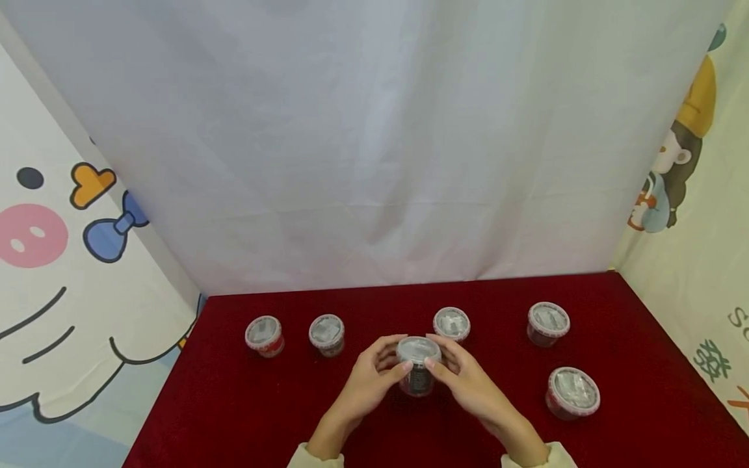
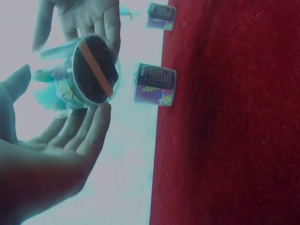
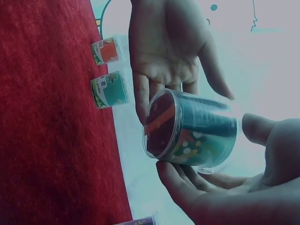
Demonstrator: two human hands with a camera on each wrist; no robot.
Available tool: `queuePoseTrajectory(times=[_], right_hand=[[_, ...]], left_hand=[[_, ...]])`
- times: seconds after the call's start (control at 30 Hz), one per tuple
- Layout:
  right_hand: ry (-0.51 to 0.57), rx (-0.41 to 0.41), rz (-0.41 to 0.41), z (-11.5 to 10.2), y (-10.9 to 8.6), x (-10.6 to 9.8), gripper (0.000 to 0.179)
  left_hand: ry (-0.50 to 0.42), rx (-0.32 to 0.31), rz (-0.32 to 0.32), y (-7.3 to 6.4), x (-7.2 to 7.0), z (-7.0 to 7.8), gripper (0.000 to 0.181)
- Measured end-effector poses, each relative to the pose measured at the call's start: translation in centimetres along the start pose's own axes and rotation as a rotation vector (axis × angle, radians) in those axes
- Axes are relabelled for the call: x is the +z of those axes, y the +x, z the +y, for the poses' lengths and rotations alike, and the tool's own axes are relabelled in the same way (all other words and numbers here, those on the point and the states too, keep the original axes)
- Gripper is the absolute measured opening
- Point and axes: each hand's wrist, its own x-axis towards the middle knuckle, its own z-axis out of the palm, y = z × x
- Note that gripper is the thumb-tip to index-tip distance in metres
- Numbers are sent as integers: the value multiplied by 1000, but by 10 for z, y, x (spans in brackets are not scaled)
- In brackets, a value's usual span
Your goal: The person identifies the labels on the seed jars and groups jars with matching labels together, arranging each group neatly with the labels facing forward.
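Observation:
A small clear plastic tub point(image 1: 418, 380) with a round lid and a dark printed label is held between two hands at the front middle of the table. From the left, the left hand point(image 1: 367, 385) curves its fingers round the side, thumb near the lid's edge. The right hand point(image 1: 473, 385) grips the opposite side in the same way. Both wrist views show the tub raised off the cloth, tipped so that its dark underside point(image 2: 95, 70) with an orange strip is visible. Colourful print runs round its wall point(image 3: 206, 129).
Several similar lidded tubs stand on the red cloth point(image 1: 246, 416). A red-labelled tub point(image 1: 264, 335) and another tub point(image 1: 327, 333) are at left. One tub point(image 1: 452, 322) sits just behind the right hand; two more, a back tub point(image 1: 548, 322) and a nearer tub point(image 1: 573, 391), stand right.

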Motion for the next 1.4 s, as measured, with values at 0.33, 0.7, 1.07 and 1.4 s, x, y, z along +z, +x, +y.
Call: queuePoseTrajectory(times=[0.33,0.7,1.07,1.4], right_hand=[[5,-8,33,1,8,7,60],[90,-5,-41,4,12,4,64],[74,16,16,5,13,15,68],[104,3,-57,2,15,14,65]], left_hand=[[8,-23,101,-1,1,2,54],[-10,-35,27,-2,-7,0,54],[4,-36,134,-5,-3,0,53],[-60,-56,61,-5,-10,2,55]])
